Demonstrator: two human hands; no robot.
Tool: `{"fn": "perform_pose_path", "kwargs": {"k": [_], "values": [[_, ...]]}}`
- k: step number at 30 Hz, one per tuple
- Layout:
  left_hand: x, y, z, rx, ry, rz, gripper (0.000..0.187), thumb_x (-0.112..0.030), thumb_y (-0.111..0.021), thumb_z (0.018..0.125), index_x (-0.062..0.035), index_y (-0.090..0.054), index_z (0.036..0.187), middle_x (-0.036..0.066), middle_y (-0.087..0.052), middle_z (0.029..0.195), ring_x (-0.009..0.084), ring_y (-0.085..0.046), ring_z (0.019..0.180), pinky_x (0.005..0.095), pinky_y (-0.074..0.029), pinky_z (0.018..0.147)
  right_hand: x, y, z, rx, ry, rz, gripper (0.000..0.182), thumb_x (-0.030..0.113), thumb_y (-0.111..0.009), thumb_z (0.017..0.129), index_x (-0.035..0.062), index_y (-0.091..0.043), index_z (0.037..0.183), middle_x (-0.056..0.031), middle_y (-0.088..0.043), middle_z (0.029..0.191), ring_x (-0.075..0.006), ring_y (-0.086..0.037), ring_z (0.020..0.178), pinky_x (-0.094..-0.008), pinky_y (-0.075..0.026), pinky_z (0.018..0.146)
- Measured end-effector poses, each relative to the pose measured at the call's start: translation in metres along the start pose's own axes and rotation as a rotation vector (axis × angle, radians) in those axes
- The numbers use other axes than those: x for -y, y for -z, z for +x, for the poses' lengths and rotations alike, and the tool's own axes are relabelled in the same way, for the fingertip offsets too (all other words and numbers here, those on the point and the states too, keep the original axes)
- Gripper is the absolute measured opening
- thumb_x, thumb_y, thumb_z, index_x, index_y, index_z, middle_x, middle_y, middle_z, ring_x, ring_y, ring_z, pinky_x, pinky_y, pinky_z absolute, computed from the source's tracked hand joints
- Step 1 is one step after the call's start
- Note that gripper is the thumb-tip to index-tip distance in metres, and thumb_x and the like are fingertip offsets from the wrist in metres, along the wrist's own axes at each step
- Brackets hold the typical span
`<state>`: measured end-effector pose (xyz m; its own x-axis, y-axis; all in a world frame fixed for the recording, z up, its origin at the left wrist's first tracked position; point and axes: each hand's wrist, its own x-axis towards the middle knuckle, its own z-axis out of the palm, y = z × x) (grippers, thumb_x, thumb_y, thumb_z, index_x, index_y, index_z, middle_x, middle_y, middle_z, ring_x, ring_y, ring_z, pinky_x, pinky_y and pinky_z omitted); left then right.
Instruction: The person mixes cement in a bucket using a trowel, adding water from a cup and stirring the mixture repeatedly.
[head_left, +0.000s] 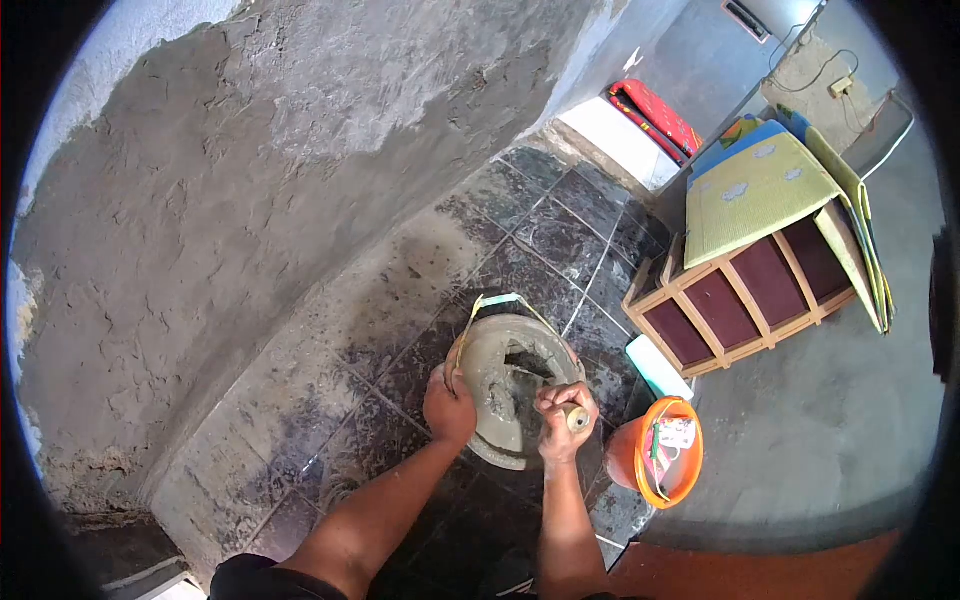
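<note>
A round bucket [510, 463] holding wet grey mortar [492, 365] stands on the tiled floor in front of me. My left hand [450, 408] is closed on the near left side of its rim. Over the right part of the bucket, my right hand [562, 412] is wrapped round the wooden handle of a trowel [577, 419]. The handle's end points up at me; the blade is hard to make out among the mortar. The bucket's wire handle [500, 299] with a pale grip leans toward the far side.
An orange bucket [622, 455] with packets inside stands at the right. Behind it are a wooden cabinet [735, 300] draped with a yellow foam mat [760, 190] and a light green block [658, 368]. A wall with fresh plaster [180, 230] runs along the left. A red folded item [655, 115] lies farther back.
</note>
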<state>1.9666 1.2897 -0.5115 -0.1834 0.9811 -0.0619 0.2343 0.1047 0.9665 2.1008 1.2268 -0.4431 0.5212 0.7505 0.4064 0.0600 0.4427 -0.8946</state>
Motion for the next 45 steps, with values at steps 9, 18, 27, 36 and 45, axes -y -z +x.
{"fn": "perform_pose_path", "kwargs": {"k": [9, 18, 27, 36, 45], "values": [[0.011, -0.007, 0.0, -0.06, -0.036, 0.016, 0.035, -0.027, -0.053, 0.099, 0.0002, -0.061, 0.12, 0.024, -0.067, 0.103, 0.0417, -0.065, 0.097, 0.0471, -0.049, 0.085, 0.025, -0.005, -0.018, 0.01, 0.026, -0.042, 0.024, 0.009, -0.07, 0.075, 0.0054, -0.048, 0.083, -0.0048, -0.054, 0.074, -0.0163, -0.055, 0.07, -0.0345, -0.052, 0.073], [0.0, -0.001, -0.002, -0.039, -0.044, 0.026, 0.032, -0.023, -0.051, 0.098, 0.0004, -0.06, 0.118, 0.025, -0.065, 0.107, 0.0441, -0.063, 0.102, 0.049, -0.049, 0.087, 0.046, -0.005, -0.025, 0.064, 0.009, -0.069, 0.029, 0.024, -0.072, 0.077, 0.0055, -0.05, 0.082, -0.005, -0.056, 0.071, -0.0158, -0.058, 0.065, -0.0381, -0.052, 0.079], [0.002, 0.001, 0.0, 0.005, -0.012, 0.005, 0.033, -0.023, -0.051, 0.098, -0.0004, -0.06, 0.12, 0.024, -0.066, 0.106, 0.0439, -0.063, 0.1, 0.0492, -0.049, 0.087, 0.081, 0.007, 0.061, -0.065, 0.069, 0.202, 0.018, 0.006, -0.064, 0.073, 0.0051, -0.048, 0.082, -0.0081, -0.055, 0.066, -0.0188, -0.054, 0.056, -0.0391, -0.053, 0.066], [-0.005, 0.01, -0.006, 0.078, 0.114, 0.049, 0.042, -0.033, -0.05, 0.1, -0.0018, -0.056, 0.127, 0.027, -0.063, 0.117, 0.0444, -0.061, 0.109, 0.0481, -0.047, 0.092, 0.107, -0.017, 0.109, 0.473, -0.183, 0.17, 0.018, 0.003, -0.067, 0.076, 0.0057, -0.05, 0.079, -0.0072, -0.056, 0.067, -0.0157, -0.054, 0.054, -0.0354, -0.053, 0.066], [0.012, -0.035, -0.17, -0.017, 0.213, -0.076, 0.07, -0.02, -0.061, 0.097, 0.0024, -0.023, 0.151, 0.03, -0.048, 0.139, 0.0399, -0.057, 0.121, 0.0443, -0.047, 0.098, 0.087, -0.002, 0.107, 0.181, -0.146, 0.239, 0.023, 0.005, -0.069, 0.084, 0.0088, -0.048, 0.09, -0.004, -0.055, 0.076, -0.0148, -0.056, 0.063, -0.0353, -0.052, 0.07]]}}
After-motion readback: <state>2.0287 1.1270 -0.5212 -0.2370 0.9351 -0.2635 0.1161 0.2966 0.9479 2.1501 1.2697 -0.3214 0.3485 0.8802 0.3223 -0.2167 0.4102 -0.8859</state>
